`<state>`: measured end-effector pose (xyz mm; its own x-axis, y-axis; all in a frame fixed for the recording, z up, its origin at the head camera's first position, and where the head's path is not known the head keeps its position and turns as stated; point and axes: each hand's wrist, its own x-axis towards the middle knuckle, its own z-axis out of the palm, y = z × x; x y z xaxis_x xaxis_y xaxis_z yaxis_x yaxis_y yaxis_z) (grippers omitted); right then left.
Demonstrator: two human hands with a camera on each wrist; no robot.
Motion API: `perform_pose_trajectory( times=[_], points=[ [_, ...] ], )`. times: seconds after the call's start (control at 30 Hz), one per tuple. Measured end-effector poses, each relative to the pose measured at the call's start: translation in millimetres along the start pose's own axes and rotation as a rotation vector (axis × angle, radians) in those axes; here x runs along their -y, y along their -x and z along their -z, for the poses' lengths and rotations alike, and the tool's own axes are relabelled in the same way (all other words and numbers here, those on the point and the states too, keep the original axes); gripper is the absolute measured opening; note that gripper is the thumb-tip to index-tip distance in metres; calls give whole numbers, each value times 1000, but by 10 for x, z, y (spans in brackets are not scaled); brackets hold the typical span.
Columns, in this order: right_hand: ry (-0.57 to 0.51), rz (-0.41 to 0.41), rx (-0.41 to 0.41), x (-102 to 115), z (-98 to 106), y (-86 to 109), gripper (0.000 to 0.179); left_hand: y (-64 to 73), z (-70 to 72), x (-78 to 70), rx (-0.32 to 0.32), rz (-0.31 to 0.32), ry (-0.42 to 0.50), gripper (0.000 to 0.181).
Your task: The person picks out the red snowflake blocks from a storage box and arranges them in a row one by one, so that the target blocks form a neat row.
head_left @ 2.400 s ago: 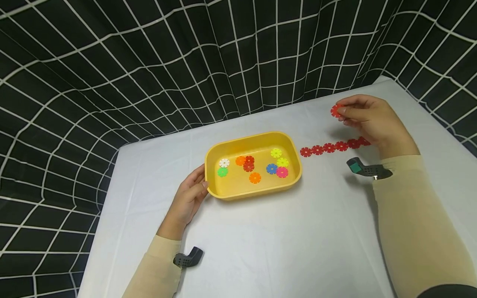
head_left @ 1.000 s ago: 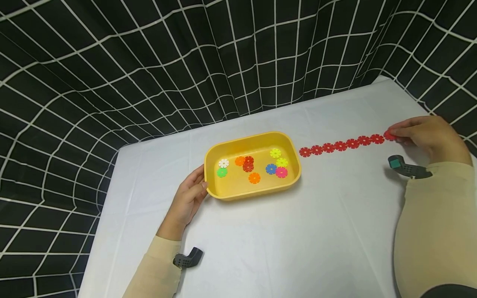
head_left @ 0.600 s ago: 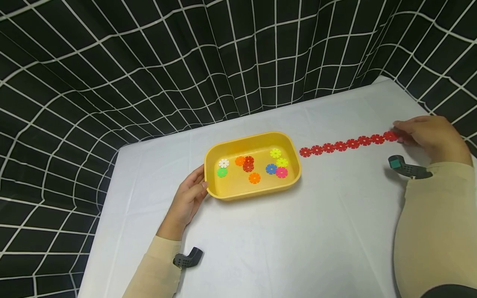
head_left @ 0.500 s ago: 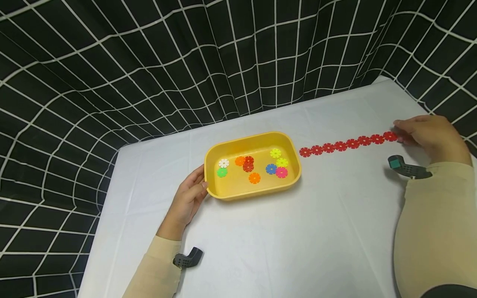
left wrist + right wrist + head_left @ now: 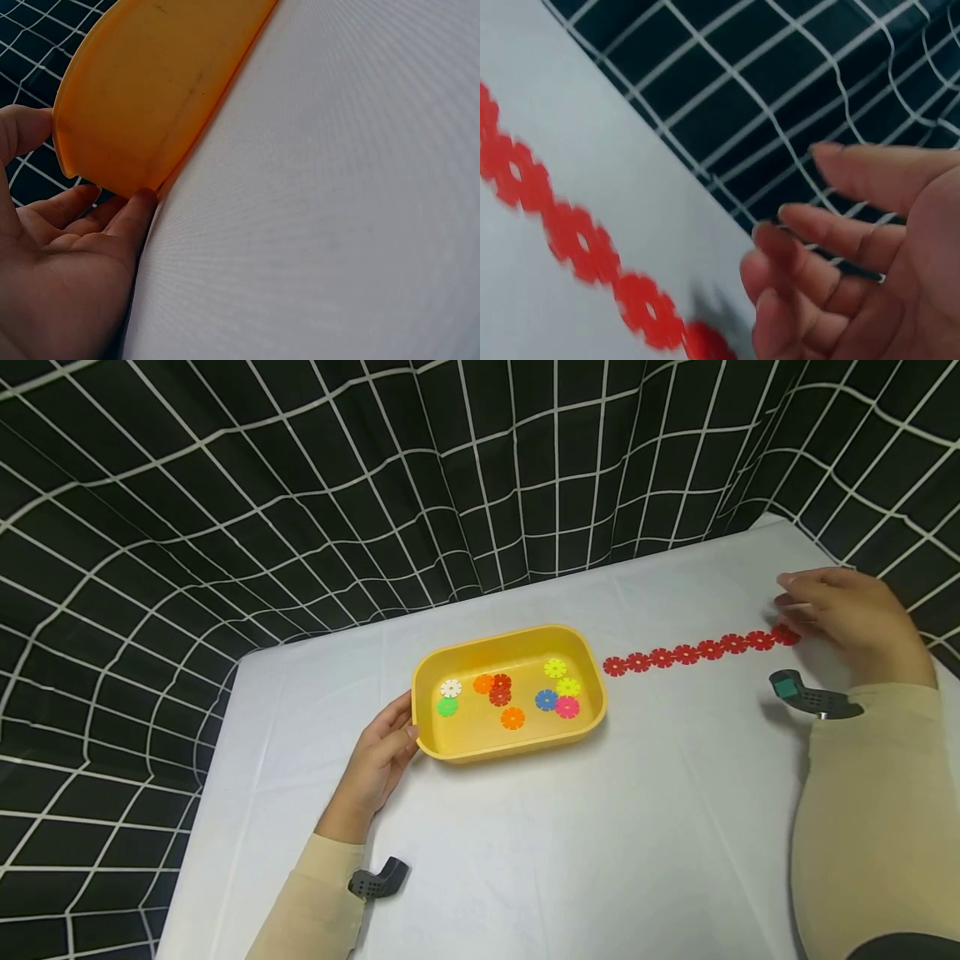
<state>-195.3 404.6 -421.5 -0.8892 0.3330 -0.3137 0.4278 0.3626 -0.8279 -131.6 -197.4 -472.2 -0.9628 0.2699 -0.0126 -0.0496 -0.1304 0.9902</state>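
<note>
In the head view, red notched flower discs (image 5: 686, 654) lie in a slanting row on the white tablecloth, running from beside the yellow tray toward the right edge. My right hand (image 5: 847, 614) hovers over the far right end of that row, partly covering the last disc. Its fingers are loosely bent, with nothing between them in the right wrist view, where part of the row (image 5: 581, 241) shows. At the tray's left end, my left hand (image 5: 378, 760) grips the yellow tray (image 5: 517, 750), its thumb at the rim (image 5: 54, 124) and the other fingers low against the end wall.
Inside the tray lie loose discs: white (image 5: 451, 688), green (image 5: 447, 707), two orange, two dark red (image 5: 500, 695), two yellow, blue (image 5: 547, 700) and pink (image 5: 567, 707). A black curtain with white grid lines (image 5: 480, 485) hangs behind the table and at both sides.
The right hand carried a red disc rightward, laid it at the row's right end and let go. Now it has lifted slightly off it. The left hand and tray stay put.
</note>
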Motion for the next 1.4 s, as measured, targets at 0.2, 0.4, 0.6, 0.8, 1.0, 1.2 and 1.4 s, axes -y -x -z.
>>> perform_pose_trajectory(
  times=[0.2, 0.4, 0.6, 0.8, 1.0, 1.2, 1.4],
  points=[
    [-226, 133, 118, 262, -144, 15, 56, 8, -7, -12, -2, 0, 1, 64],
    [-530, 203, 215, 455, -233, 71, 49, 4, -6, -9, -1, 1, -1, 65],
    [-832, 255, 241, 594, -330, 167, 49, 2, -6, -10, -1, 2, -1, 64],
    [-913, 309, 261, 800, -550, 303, 49, 5, -7, -15, -1, 5, -3, 64],
    [-741, 422, 328, 965, -789, 460, 48, 7, -5, -15, 4, 1, 4, 65],
    [-591, 501, 400, 1105, -1050, 646, 53, -5, 7, 7, 8, -2, 14, 63],
    [-380, 555, 443, 1239, -1328, 828, 52, 0, -1, -7, 7, 0, 11, 62]
  ],
)
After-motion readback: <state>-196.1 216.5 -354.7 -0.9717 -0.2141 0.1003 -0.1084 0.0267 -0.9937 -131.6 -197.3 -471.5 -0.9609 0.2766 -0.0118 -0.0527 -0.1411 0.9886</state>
